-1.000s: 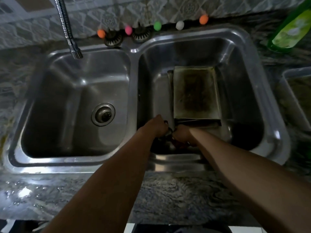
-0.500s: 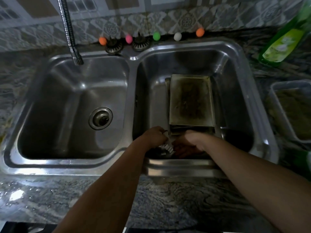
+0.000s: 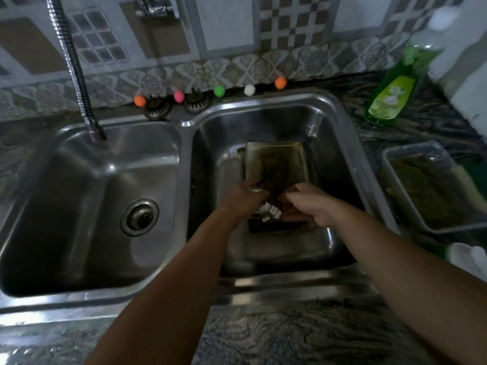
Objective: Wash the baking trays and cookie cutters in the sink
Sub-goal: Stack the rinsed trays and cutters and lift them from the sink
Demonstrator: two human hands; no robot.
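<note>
A stack of stained baking trays [image 3: 276, 164] lies in the right basin of the steel double sink [image 3: 184, 127]. Both my hands are over the near end of the stack. My left hand [image 3: 243, 197] grips a shiny fluted metal cookie cutter [image 3: 270, 211] from the left. My right hand [image 3: 308, 204] has its fingers curled toward the same cutter from the right; whether they hold it is hidden in the dark. Another dirty tray [image 3: 432, 188] stands on the counter to the right.
The flexible tap [image 3: 76, 75] hangs over the left basin, whose drain [image 3: 139, 217] is open, with no water running. A green dish soap bottle [image 3: 392, 96] leans at the back right. Coloured balls [image 3: 219, 91] and two strainers [image 3: 196, 102] line the sink's back rim.
Both hands have lifted from the basin's near end and moved farther over the trays, bringing the cookie cutter up into sight. The camera has tilted up, showing more wall.
</note>
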